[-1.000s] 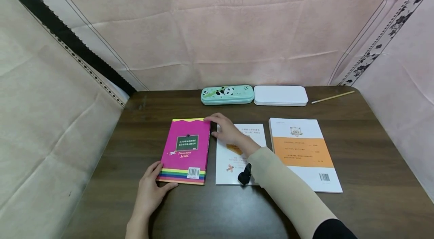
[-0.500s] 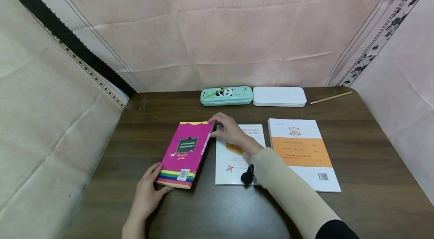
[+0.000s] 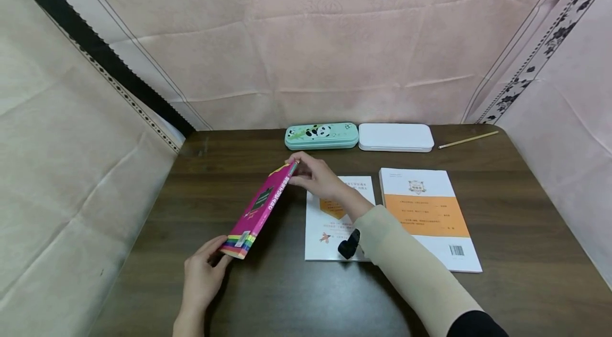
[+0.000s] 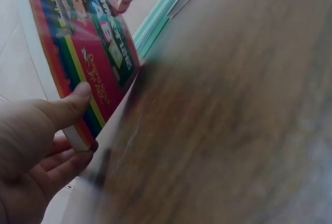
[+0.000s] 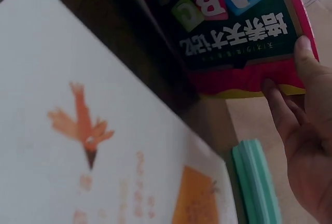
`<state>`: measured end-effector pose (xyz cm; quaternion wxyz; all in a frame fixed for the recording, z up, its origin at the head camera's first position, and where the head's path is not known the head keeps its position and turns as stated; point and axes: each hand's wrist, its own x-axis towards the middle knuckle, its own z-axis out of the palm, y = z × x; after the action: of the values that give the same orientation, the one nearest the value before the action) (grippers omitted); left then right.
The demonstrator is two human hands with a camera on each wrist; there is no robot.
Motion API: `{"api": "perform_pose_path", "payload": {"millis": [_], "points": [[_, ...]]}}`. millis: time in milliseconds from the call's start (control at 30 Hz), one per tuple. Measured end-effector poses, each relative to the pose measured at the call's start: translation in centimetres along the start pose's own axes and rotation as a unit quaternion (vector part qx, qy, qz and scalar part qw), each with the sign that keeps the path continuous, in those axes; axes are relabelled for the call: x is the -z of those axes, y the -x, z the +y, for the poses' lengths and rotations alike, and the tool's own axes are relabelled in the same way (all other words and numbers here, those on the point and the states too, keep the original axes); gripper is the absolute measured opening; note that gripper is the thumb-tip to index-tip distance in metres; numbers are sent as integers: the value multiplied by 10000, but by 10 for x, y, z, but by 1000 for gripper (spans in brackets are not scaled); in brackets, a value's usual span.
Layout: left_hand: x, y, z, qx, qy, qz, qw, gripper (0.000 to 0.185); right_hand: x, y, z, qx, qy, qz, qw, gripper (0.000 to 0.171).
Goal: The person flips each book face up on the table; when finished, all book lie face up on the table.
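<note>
A pink book (image 3: pixel 260 209) with a rainbow band is tilted steeply up off the table, its spine turned toward the right. My left hand (image 3: pixel 204 273) grips its near lower corner; in the left wrist view the thumb (image 4: pixel 78 99) lies on the cover and the fingers curl underneath. At the far top end my right hand (image 3: pixel 317 180) pinches the book, as the right wrist view shows with fingers on the yellow-edged end. The front cover, with ABC letters (image 5: pixel 215 3), faces the wrist cameras. Under my right forearm lies a thin white book (image 3: pixel 325 230), partly covered.
To the right lies a thicker white and orange book (image 3: pixel 427 215). Along the back edge stand a green panda pencil case (image 3: pixel 321 136) and a white case (image 3: pixel 396 137), with a pencil (image 3: pixel 468 139) beside them. Cloth walls (image 3: pixel 334 50) enclose the table (image 3: pixel 296 294).
The pink book went from lying flat to tilted on edge, its right side lifted and its spine now visible. Both hands kept hold, the right one rising with the far end.
</note>
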<state>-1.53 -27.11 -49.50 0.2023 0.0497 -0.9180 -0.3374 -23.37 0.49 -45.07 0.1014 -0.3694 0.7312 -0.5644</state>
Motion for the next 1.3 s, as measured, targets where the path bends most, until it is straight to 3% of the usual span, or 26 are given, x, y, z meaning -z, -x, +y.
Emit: {"api": "perform_pose_path", "payload": {"millis": [200,367,467,733,900,1033,1133,1300], "points": [[4,2,2,-10,579,97,9983,30,3,-2,-18,455,547,508,9962,36],[10,0,7,-83,552,216,9982,19,6,-2,-36,318,826,792,9929,39],[14,-1,11,46,449,244,9987,12,7,-2,-48,260,1072,1022,9886,41],[21,-2,27,540,860,-141,9947,17,9,-3,-65,-74,1207,1535,9807,32],[24,-1,33,841,1544,-462,9833,28,7,-3,-57,-484,984,1482,9829,32],[24,-2,35,1156,2022,-411,9716,34,2,-4,-45,-774,974,1334,9832,30],[23,-3,33,1399,2084,-329,9674,39,-5,-4,-33,-1081,1008,1166,9821,29],[19,-4,28,1809,1950,-413,9631,63,-13,-3,-17,-1547,784,765,9819,39]]}}
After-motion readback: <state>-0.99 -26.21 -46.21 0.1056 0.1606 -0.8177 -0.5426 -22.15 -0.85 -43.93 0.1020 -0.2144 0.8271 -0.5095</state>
